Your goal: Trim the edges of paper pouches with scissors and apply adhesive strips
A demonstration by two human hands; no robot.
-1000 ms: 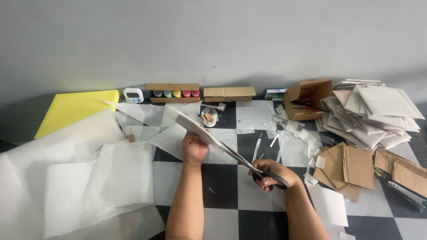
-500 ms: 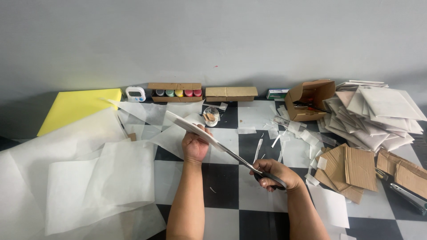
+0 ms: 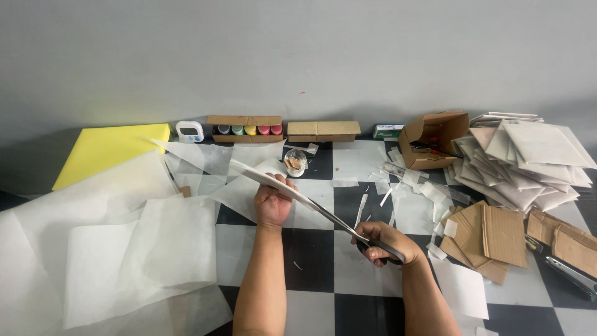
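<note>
My left hand [image 3: 272,203] grips a thin white sheet of paper [image 3: 264,177], holding it up edge-on above the checkered table. My right hand [image 3: 387,242] is closed on black-handled scissors [image 3: 348,229]. Their long blades point up and left along the sheet's lower edge, reaching almost to my left hand. Both forearms come in from the bottom of the view.
Large translucent white sheets [image 3: 112,249] cover the left side, with a yellow board [image 3: 106,149] behind. Along the wall stand a small timer [image 3: 189,130], a box of coloured paint pots [image 3: 244,129], and cardboard boxes [image 3: 323,130]. Cardboard pieces [image 3: 491,233] and white stacked squares [image 3: 528,155] lie right.
The hands, sheet and scissors stay nearly in place; the sheet and my left hand have lifted very slightly.
</note>
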